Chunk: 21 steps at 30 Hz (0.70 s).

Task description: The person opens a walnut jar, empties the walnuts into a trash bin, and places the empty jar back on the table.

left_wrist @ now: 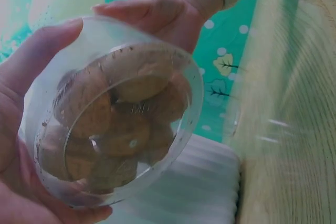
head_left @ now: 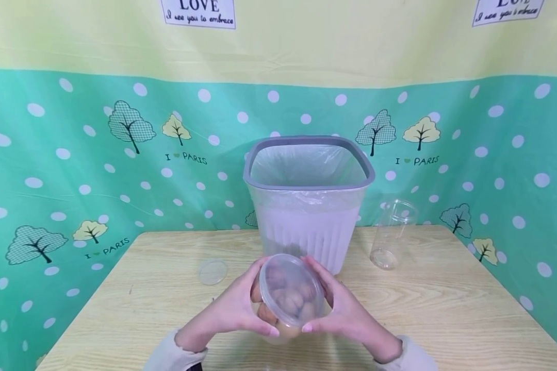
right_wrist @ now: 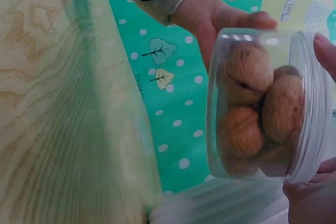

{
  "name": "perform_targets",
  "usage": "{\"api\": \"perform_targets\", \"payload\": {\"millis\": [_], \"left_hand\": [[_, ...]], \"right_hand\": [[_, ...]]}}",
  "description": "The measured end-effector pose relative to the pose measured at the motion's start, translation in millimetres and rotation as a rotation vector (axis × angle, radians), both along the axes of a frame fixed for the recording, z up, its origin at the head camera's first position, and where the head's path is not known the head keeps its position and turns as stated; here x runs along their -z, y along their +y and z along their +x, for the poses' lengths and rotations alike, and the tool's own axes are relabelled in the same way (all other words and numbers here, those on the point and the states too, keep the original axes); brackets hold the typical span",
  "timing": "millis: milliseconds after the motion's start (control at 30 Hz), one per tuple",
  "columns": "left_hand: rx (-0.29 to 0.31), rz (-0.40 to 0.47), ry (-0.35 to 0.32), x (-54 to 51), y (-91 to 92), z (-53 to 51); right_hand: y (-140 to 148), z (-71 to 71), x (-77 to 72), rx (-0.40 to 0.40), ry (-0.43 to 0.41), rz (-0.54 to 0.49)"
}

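A clear plastic jar (head_left: 291, 296) of walnuts is held tilted above the table between both hands, its translucent lid (head_left: 290, 288) turned up toward the head view. The left hand (head_left: 239, 304) grips its left side, thumb near the lower rim. On the opposite side the right hand (head_left: 348, 312) holds it near the lid, fingers along the far edge. Several brown walnuts (right_wrist: 249, 77) show through the wall in the right wrist view. Through the jar's base (left_wrist: 121, 129), more nuts are seen in the left wrist view.
Behind the hands stands a lined waste bin (head_left: 306, 221) with a grey rim. A tall clear container (head_left: 393, 234) is upright to its right. Left of the bin, a round clear disc (head_left: 213, 271) lies on the wooden table (head_left: 158, 304). Patterned cloth (head_left: 204, 190) hangs around the table.
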State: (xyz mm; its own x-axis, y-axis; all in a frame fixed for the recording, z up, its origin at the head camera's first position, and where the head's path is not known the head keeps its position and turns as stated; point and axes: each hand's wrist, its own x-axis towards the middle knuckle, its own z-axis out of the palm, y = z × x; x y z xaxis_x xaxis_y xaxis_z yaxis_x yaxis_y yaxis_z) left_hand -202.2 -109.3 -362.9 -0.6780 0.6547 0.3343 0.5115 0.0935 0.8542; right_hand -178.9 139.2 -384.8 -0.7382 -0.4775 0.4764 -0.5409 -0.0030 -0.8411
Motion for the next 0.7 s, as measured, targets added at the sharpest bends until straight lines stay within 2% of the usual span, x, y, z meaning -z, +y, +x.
{"api": "perform_targets", "payload": {"millis": [267,400,500,633,700], "left_hand": [[0.102,-0.011,0.047,-1.2,-5.7,-3.1],[0.146,-0.009,0.005,-2.5,-7.5,-3.2],[0.21,0.013,-0.018,-1.8,-8.1,-4.8],[0.295,0.042,-0.025,-0.9,-8.0,-7.0],[0.311,0.046,-0.025,-0.7,-7.8,-7.4]], "right_hand": [[5.9,-3.6,-1.1,-0.158,0.073,-0.028],[8.6,-3.7,-3.2,-0.204,0.087,-0.017],[10.3,-3.7,-5.0,-0.241,0.108,-0.007],[10.9,-3.8,-6.2,-0.276,0.141,-0.002],[11.0,-4.3,-6.2,-0.286,0.152,0.001]]}}
